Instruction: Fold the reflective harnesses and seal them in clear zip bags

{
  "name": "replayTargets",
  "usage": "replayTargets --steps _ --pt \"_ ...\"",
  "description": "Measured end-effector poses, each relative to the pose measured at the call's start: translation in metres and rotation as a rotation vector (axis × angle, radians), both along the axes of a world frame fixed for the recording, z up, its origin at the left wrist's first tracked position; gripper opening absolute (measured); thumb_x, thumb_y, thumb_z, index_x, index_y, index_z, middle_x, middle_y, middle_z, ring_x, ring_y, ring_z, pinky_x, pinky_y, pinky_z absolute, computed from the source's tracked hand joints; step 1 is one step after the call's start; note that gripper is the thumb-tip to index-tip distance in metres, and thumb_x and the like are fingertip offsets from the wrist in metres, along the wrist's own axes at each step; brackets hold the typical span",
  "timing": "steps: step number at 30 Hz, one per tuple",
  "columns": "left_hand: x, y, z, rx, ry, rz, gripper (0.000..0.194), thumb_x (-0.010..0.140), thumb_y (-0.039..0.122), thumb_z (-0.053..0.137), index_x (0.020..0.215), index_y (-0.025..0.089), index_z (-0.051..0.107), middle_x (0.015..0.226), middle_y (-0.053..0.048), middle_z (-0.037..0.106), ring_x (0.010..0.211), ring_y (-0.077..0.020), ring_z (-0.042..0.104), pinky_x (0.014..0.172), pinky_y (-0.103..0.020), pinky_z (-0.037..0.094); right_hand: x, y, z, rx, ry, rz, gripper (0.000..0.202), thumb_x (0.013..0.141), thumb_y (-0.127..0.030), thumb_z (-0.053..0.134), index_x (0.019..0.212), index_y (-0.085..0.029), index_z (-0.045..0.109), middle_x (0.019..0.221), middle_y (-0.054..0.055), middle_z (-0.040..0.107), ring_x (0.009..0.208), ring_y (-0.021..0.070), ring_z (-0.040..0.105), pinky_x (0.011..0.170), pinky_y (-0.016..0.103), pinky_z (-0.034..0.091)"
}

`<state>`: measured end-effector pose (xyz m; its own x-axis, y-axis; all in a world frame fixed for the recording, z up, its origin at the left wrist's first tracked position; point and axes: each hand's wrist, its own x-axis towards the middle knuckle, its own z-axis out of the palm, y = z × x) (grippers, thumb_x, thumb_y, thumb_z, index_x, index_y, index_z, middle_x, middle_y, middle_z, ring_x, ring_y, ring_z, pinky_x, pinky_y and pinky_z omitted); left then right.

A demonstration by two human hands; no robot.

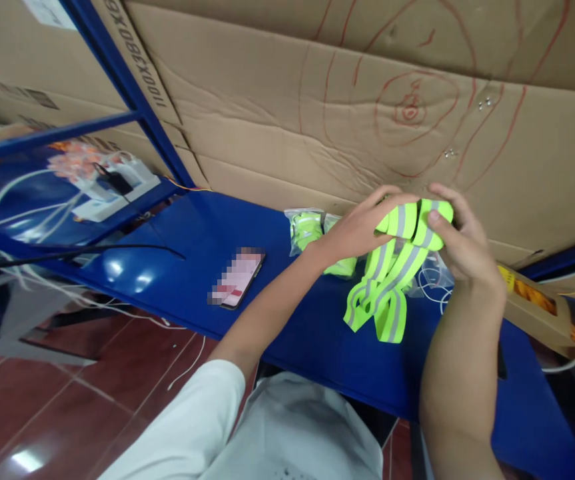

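Note:
A neon yellow reflective strap (390, 273) with grey stripes is bunched between both hands above the blue table (187, 267). My left hand (362, 227) grips the folded top of the strap from the left. From the right, my right hand (462, 247) pinches the same folded part with thumb on top. Loose loops of the strap hang down and touch the table.
Clear bags with more neon straps (307, 230) lie behind my left hand. A phone (237, 277) rests on the table at left. A white power strip (117, 190) with cables sits far left. Cardboard sheets (317, 100) line the back; an open box (537, 310) lies right.

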<state>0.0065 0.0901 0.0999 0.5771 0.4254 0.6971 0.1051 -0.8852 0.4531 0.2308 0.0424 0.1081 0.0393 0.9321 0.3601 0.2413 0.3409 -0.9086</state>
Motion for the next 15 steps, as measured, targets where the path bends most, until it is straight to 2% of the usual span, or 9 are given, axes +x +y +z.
replayTargets --steps 2,4,5,7,9,10,12,15 --pt "-0.005 0.009 -0.004 -0.076 -0.034 -0.024 0.048 0.089 0.023 0.069 0.136 0.022 0.058 0.137 -0.012 0.062 0.131 -0.0284 0.058 0.115 -0.044 0.044 -0.001 -0.003 0.005 0.057 -0.135 0.077 0.086 0.082 -0.056 0.079 0.157 -0.04 0.041 0.148 0.009 0.059 0.127 0.0284 0.062 0.097 0.038 0.057" --pt "-0.01 0.017 -0.008 -0.229 -0.089 -0.039 0.042 0.087 0.032 0.074 0.126 0.022 0.062 0.127 -0.009 0.069 0.119 -0.0271 0.065 0.107 -0.042 0.05 -0.002 -0.007 0.01 0.067 -0.28 0.174 0.098 0.076 -0.053 0.085 0.16 -0.042 0.036 0.16 0.006 0.047 0.146 0.0303 0.048 0.112 0.041 0.05" --pt "-0.012 0.02 -0.009 -0.33 -0.112 -0.044 0.04 0.087 0.037 0.076 0.121 0.02 0.064 0.121 -0.008 0.071 0.113 -0.026 0.067 0.101 -0.04 0.052 -0.002 -0.01 0.011 0.045 -0.334 0.205 0.097 0.074 -0.051 0.088 0.158 -0.042 0.04 0.161 0.004 0.046 0.148 0.0309 0.045 0.117 0.043 0.046" --pt "-0.013 0.021 -0.01 -0.526 -0.137 -0.078 0.041 0.086 0.049 0.078 0.11 0.018 0.068 0.109 -0.007 0.074 0.1 -0.0235 0.07 0.088 -0.035 0.056 -0.002 -0.012 0.013 -0.014 -0.374 0.189 0.081 0.074 -0.048 0.088 0.147 -0.04 0.054 0.152 0.003 0.056 0.14 0.0316 0.054 0.118 0.046 0.046" --pt "-0.011 0.02 -0.01 -0.684 -0.176 -0.126 0.044 0.084 0.056 0.078 0.104 0.017 0.071 0.104 -0.006 0.075 0.095 -0.0224 0.071 0.082 -0.032 0.057 -0.004 -0.012 0.011 -0.04 -0.361 0.081 0.064 0.079 -0.05 0.084 0.137 -0.036 0.064 0.138 0.004 0.067 0.124 0.0303 0.064 0.112 0.047 0.051" --pt "-0.008 0.019 -0.011 -0.751 -0.211 -0.136 0.045 0.085 0.057 0.077 0.105 0.018 0.072 0.104 -0.006 0.076 0.094 -0.0223 0.072 0.081 -0.032 0.057 -0.005 -0.01 0.009 -0.037 -0.343 0.02 0.061 0.082 -0.052 0.081 0.138 -0.034 0.063 0.134 0.005 0.068 0.118 0.0292 0.066 0.109 0.046 0.053" --pt "-0.002 0.018 -0.012 -0.877 -0.307 -0.107 0.045 0.086 0.059 0.076 0.108 0.019 0.071 0.106 -0.007 0.077 0.093 -0.0227 0.073 0.08 -0.033 0.059 -0.007 -0.006 0.006 -0.011 -0.289 -0.05 0.066 0.089 -0.055 0.073 0.148 -0.033 0.053 0.138 0.007 0.065 0.119 0.0275 0.066 0.107 0.045 0.055" --pt "0.007 0.023 -0.016 -0.99 -0.412 0.014 0.043 0.091 0.055 0.072 0.115 0.02 0.067 0.111 -0.009 0.076 0.094 -0.0243 0.074 0.08 -0.036 0.061 -0.009 -0.002 0.005 0.064 -0.273 0.011 0.085 0.09 -0.052 0.074 0.161 -0.034 0.031 0.161 0.01 0.045 0.139 0.0271 0.055 0.116 0.043 0.048"
